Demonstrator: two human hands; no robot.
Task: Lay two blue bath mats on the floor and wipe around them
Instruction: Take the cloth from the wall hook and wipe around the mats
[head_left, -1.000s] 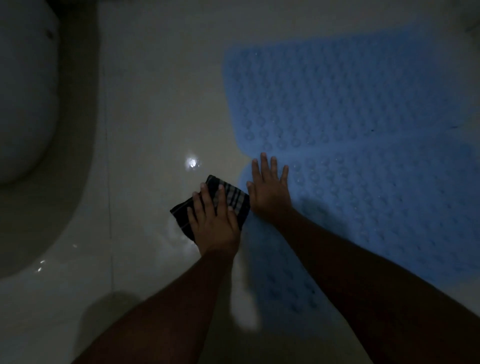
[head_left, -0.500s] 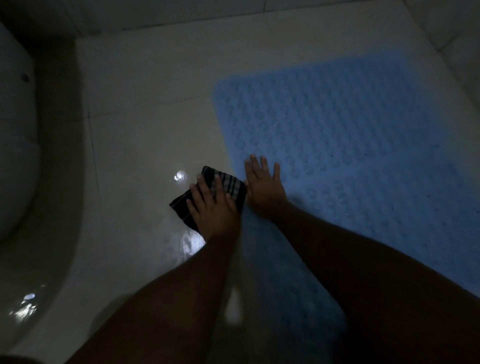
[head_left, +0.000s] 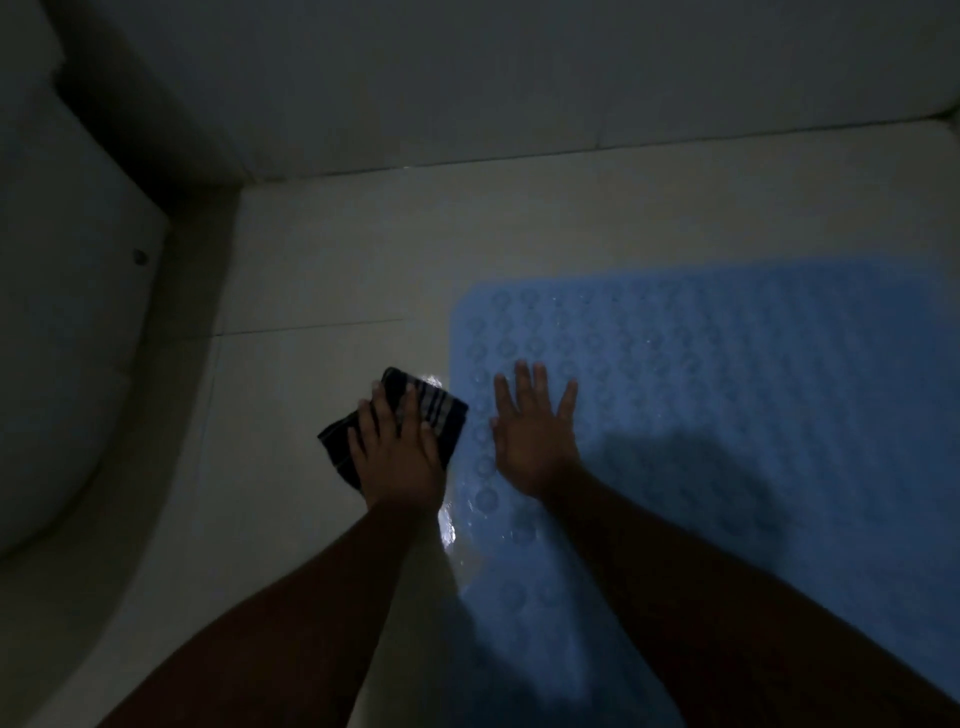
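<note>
A: Head view, which step?
B: Wiping. Left hand (head_left: 397, 457), fingers straight, presses checked cloth (head_left: 439, 410) on floor (head_left: 311, 374) just beside blue mat (head_left: 727, 389). Right hand (head_left: 530, 441) splayed flat on the mat.
A: Next?
B: Probably slide cloth along the mat's edge.

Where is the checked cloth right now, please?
Head view, centre-left: the cloth lies on the floor under the left hand, beside the blue mat.

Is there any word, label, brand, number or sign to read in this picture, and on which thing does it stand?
None can be read.
The blue bath mat shows only round bumps.
The checked cloth under the left hand shows only stripes.
The floor tiles show no print that can be made out in this dark picture.
</note>
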